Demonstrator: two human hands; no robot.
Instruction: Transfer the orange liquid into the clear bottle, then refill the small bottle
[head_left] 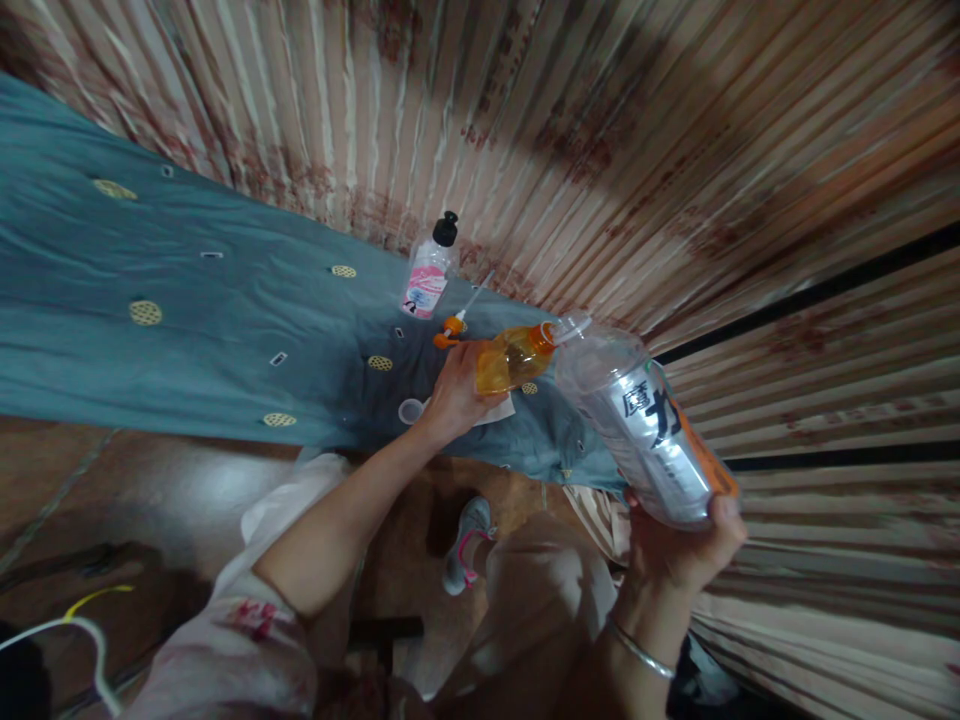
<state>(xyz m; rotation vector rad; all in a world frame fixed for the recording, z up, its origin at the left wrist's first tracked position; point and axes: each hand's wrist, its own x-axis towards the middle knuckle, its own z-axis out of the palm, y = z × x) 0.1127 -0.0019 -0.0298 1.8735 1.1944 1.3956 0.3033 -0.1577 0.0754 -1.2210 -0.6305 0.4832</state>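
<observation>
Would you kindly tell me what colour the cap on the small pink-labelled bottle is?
Black; the cap on the bottle shows in the head view.

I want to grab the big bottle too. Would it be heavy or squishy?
Probably light: the big bottle in the right hand looks clear and nearly empty. Its thin plastic would likely squish if squeezed. Tilted mouth-to-mouth with the small orange bottle in the left hand, it could spill.

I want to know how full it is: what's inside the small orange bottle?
The small orange bottle, held by the left hand, shows amber liquid filling most of it; the fingers cover its lower end.
</observation>
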